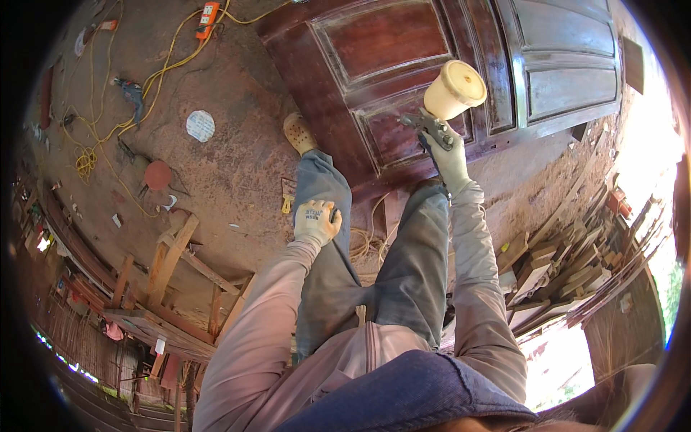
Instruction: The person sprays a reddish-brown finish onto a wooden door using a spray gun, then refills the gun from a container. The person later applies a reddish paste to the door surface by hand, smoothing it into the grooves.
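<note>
In my gloved right hand [452, 162] is a spray gun [426, 129], with my fingers wrapped round its grip. A cream-coloured cup with a lid [453, 90] sits on the gun, tilted over the door. The dark red-brown panelled wooden door [389, 39] lies in front of me, its panel faces glossy in places and whitish along the mouldings. My left hand [317, 222], in a cream glove with orange fingertips, rests on my left leg. Its fingers are curled in, and I see nothing held in them.
At far left, yellow cords [162, 72] run over the dirt floor to an orange power strip [207, 21] and a blue-grey power tool [131, 97]. A round pale lid [200, 126] lies nearer. Wood offcuts [558, 270] are piled at right; a wooden frame [173, 259] stands at left.
</note>
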`<state>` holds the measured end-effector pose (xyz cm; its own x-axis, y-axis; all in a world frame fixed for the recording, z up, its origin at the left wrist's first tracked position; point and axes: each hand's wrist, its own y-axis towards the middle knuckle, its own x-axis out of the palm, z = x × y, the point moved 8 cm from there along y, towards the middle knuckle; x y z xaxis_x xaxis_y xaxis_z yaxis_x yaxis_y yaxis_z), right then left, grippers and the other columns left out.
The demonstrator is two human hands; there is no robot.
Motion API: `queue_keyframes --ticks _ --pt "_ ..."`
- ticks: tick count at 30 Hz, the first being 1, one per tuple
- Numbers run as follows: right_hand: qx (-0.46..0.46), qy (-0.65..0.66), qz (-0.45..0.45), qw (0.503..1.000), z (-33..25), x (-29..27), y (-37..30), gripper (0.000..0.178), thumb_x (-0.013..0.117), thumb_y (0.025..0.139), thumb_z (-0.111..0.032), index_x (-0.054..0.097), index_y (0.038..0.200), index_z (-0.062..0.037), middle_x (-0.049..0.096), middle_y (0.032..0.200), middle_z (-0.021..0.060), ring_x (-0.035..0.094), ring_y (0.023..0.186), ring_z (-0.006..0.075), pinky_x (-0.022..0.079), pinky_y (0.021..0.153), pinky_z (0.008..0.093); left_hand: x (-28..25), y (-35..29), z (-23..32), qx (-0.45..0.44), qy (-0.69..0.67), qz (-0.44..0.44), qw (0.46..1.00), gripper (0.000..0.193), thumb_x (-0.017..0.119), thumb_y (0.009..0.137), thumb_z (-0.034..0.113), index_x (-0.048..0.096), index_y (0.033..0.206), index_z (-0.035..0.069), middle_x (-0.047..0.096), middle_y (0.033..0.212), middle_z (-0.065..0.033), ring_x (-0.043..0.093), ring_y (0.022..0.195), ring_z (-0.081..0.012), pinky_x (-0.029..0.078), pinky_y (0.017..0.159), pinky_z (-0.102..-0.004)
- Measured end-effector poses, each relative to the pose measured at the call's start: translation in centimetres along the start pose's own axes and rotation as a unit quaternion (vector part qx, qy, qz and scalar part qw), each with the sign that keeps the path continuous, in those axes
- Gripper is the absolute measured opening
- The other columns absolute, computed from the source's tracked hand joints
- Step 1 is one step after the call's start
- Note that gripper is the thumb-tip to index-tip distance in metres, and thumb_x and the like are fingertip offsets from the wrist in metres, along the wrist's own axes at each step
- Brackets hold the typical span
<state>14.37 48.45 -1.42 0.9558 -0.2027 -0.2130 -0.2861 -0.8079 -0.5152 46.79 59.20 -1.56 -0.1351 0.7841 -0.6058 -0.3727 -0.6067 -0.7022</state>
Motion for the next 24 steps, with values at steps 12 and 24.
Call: queue_keyframes --ticks 12,24 --pt "-0.140 -0.248 0.169 0.944 -6.0 -4.7 7.8 0.032 0.068 0.089 -0.012 0.068 0.120 -0.0025 0.075 0.104 0.0127 0.071 0.088 0.0205 0.054 0.080 0.0352 -0.8 0.1 -0.5 -0.038 -0.020 -0.028 0.999 0.031 0.058 0.090 0.033 0.071 0.104 0.008 0.071 0.102 -0.0093 0.064 0.100 -0.0286 0.049 0.092 -0.0422" --pt "-0.166 -0.229 0.224 0.933 -9.7 -0.3 11.8 0.030 0.072 0.088 -0.010 0.069 0.116 -0.0009 0.076 0.100 0.0060 0.068 0.087 0.0130 0.052 0.078 0.0320 -2.4 0.4 -2.3 -0.031 -0.032 -0.007 0.999 0.028 0.060 0.089 0.031 0.071 0.102 0.008 0.071 0.099 -0.0097 0.065 0.095 -0.0292 0.050 0.088 -0.0423"
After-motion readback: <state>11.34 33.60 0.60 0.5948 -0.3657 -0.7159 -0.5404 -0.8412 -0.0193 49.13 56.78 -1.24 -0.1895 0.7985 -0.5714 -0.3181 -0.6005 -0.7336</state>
